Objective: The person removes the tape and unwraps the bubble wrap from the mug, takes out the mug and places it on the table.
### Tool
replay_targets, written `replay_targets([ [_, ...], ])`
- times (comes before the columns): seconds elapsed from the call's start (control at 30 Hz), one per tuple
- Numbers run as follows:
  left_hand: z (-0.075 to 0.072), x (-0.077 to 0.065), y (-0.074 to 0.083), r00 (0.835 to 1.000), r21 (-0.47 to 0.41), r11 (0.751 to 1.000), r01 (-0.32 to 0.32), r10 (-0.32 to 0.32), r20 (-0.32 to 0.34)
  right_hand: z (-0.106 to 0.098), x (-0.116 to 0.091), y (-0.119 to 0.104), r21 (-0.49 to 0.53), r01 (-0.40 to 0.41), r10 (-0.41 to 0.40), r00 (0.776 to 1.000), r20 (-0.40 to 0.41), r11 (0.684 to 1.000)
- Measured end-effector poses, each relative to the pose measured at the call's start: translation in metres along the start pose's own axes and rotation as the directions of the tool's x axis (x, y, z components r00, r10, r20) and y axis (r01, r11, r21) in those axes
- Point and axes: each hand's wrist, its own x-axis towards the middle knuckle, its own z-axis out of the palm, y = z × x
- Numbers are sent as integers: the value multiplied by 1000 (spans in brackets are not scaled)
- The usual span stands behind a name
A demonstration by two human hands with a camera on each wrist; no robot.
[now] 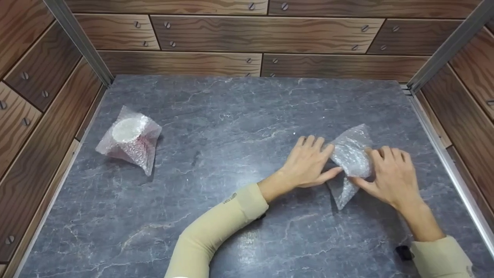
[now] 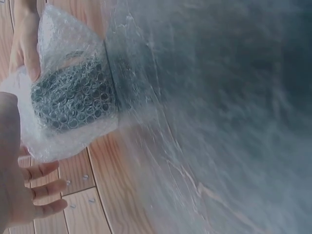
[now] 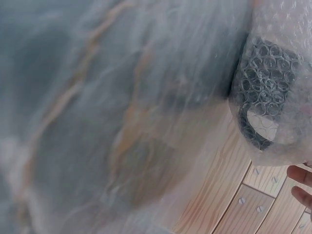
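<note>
Between my hands, on the right of the table, stands a bubble-wrapped mug [image 1: 352, 156]. In the left wrist view, the dark mug [image 2: 73, 95] shows through the bubbles. A loop like a handle shows on the wrapped mug [image 3: 265, 92] in the right wrist view. My right hand [image 1: 393, 177] holds the package's right side, thumb in front and index finger farther back. My left hand [image 1: 308, 162] touches its left side with thumb and index finger, the other fingers spread and fairly straight. Loose wrap corners stick out toward the back and front.
A second bubble-wrapped thing [image 1: 133, 137], pinkish with a pale round top, stands at the table's left. The dark marbled table [image 1: 216, 116] has wood-patterned walls [image 1: 266, 34] at the back and sides. A metal rail [image 1: 449, 166] runs along the right edge.
</note>
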Motion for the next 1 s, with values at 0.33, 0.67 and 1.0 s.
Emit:
replay_targets([
  [0.33,-3,-11,-17,1000,0,1000,17,-17,23,8,16,-14,12,29,-29,1000,-2,1000],
  [0.67,-7,-21,-36,999,-20,1000,9,-8,48,16,30,-27,31,51,-51,998,-23,998],
  [1.0,-10,-29,-50,999,-12,1000,9,-9,38,22,38,-40,36,53,-52,998,-23,998],
])
